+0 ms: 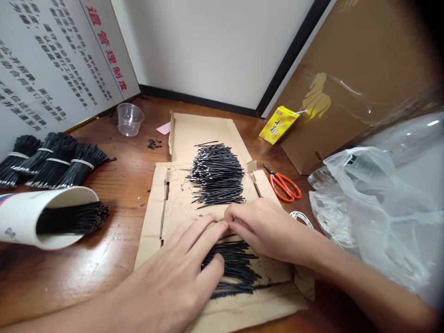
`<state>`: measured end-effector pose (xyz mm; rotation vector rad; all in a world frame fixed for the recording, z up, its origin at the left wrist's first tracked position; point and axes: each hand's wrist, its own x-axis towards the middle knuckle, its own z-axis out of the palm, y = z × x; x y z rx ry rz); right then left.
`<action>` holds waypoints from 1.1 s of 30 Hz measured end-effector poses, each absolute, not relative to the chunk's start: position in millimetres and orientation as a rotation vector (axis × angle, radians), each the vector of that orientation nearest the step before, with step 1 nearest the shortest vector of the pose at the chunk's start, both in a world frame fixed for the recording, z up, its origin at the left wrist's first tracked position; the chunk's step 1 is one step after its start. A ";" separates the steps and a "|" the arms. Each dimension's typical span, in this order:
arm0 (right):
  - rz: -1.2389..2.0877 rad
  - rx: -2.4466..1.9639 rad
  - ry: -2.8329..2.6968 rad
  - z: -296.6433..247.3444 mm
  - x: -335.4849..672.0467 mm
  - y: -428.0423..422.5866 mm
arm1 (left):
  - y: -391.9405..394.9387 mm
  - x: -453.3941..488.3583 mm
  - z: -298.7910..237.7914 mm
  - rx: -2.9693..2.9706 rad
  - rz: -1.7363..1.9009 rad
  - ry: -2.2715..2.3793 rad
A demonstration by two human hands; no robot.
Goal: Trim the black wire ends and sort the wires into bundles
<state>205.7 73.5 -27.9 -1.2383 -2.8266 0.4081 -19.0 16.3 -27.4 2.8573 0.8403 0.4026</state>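
Note:
My left hand (180, 259) lies over a lower batch of short black wires (239, 263), its fingers stretched out and its thumb apart over them. Close against its fingertips, my right hand (256, 224) is closed in a pinch. What the right fingers hold is hidden, though black wires lie just below. A thicker pile of black wires with some shiny ends (218, 173) rests beyond both hands. Both batches lie on an unfolded cardboard sheet (208, 127).
Left stand tied black wire bundles (57, 159) and a white tub on its side (21, 217) holding more wires. A clear plastic cup (129, 120) is behind. Right are orange-handled scissors (284, 185), a yellow drink carton (279, 124), white ties (301, 217) and a plastic bag (374, 194).

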 end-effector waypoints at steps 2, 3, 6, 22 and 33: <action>0.563 -1.150 -2.840 -24.0 206.1 73.0 | 16.2 -19.6 -28.9 2.873 0.387 0.839; 0.578 -1.145 -2.801 -24.2 207.0 74.2 | 16.2 -19.8 -29.4 2.877 0.382 0.826; 0.392 -1.272 -2.637 -31.3 211.4 81.9 | 16.5 -19.4 -29.5 2.881 0.384 0.786; 0.661 -1.209 -2.704 -23.6 212.0 81.6 | 14.4 -20.6 -30.9 2.899 0.418 0.837; 0.156 -1.395 -2.592 -46.1 215.8 92.7 | 16.3 -18.7 -31.3 2.889 0.439 0.796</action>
